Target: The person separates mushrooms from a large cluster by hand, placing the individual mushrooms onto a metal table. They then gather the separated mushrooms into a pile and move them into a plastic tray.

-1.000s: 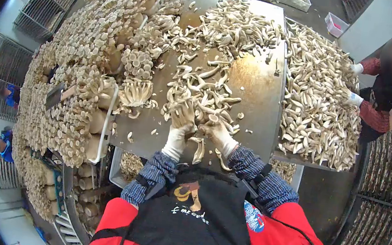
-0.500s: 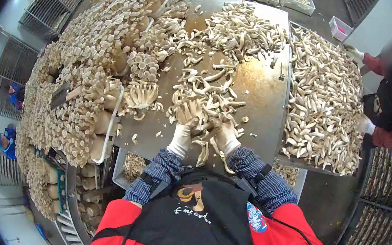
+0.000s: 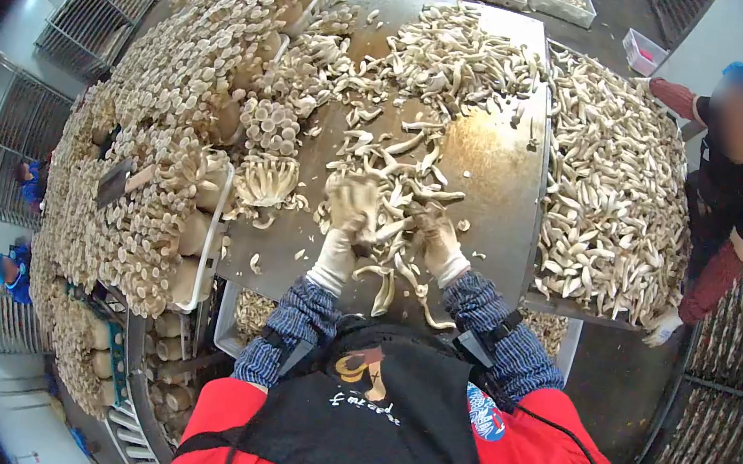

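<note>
Both my hands wear pale gloves and are over the metal table [image 3: 491,192]. My left hand [image 3: 344,226] is around a mushroom cluster [image 3: 353,197] just left of the loose mushrooms. My right hand [image 3: 437,241] is at the right edge of the loose mushrooms [image 3: 400,165], its fingers bent and smeared; whether it holds a piece is not clear. Several long mushroom pieces [image 3: 385,289] lie between my forearms. Another cut cluster [image 3: 266,181] rests on the table to the left, below a cluster with round caps [image 3: 271,125].
Stacked mushroom clusters [image 3: 146,143] fill the left side, with a knife [image 3: 115,181] on them. A tray of loose mushrooms [image 3: 615,190] stands at the right, beside a person in a blue cap [image 3: 740,179]. White crates [image 3: 563,3] stand beyond the table.
My hands have moved slightly apart, and more pieces lie between them. The person at the right has shifted, with one hand now at the tray's near corner.
</note>
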`<state>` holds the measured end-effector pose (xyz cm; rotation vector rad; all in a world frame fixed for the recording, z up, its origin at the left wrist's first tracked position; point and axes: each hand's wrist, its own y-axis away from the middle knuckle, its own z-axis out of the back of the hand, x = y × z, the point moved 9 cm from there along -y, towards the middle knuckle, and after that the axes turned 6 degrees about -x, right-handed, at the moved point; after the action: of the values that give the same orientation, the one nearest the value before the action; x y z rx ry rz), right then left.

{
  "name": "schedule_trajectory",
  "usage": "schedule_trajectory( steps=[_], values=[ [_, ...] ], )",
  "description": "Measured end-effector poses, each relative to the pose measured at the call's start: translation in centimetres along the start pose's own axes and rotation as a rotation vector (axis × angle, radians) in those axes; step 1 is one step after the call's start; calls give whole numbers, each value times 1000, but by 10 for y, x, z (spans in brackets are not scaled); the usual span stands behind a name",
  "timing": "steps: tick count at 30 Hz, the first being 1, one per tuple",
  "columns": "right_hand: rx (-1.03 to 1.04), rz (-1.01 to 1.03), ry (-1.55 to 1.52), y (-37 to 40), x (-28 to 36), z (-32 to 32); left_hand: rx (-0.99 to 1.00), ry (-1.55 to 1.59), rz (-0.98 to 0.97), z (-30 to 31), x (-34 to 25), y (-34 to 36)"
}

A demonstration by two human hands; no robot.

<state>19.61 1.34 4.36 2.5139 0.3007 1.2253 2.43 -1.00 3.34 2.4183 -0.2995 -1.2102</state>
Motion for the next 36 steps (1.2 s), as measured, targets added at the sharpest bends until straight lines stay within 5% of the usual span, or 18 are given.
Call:
schedule_trajectory(
  steps=[2,3,7,9,10,13,15,17,18,19,21,24,25,27,29,31,32,36],
  values=[
    [213,94,139,0,4,-20,100,-451,-7,-21,-2,17],
    [263,-87,42,-6,-13,-28,138,-657,63,-28,10,20],
    [260,-82,39,4,-11,-34,158,-369,19,-18,19,6],
    [414,268,460,12,11,-44,145,-266,61,-28,21,19],
    [325,13,346,18,6,-38,136,-209,21,-35,15,26],
    [368,-205,67,20,-11,-37,162,-243,37,-27,16,30],
    [323,-198,166,29,2,-40,149,-273,66,-24,20,28],
    [342,32,314,18,2,-32,148,-246,-1,-31,19,24],
    [436,334,428,24,18,-39,76,-111,-33,-31,17,23],
    [438,337,425,21,15,-36,3,24,-65,-29,15,22],
    [117,-91,-27,-9,-19,-2,-136,202,-22,-3,18,6],
    [87,-44,9,-13,-13,12,-161,-62,-124,-6,-3,9],
    [147,-47,95,0,-11,3,-2,-239,-25,-12,1,15],
    [140,31,423,22,-6,-20,92,-477,-160,-38,-1,30],
    [92,-46,367,31,-9,-26,61,-522,-129,-20,6,26],
    [306,166,361,36,7,-44,-37,-207,-86,-11,5,21],
    [259,-78,337,45,9,-41,-65,-269,-82,-10,3,18],
    [255,33,206,21,-12,-35,126,-644,-72,-44,-2,23]
  ],
)
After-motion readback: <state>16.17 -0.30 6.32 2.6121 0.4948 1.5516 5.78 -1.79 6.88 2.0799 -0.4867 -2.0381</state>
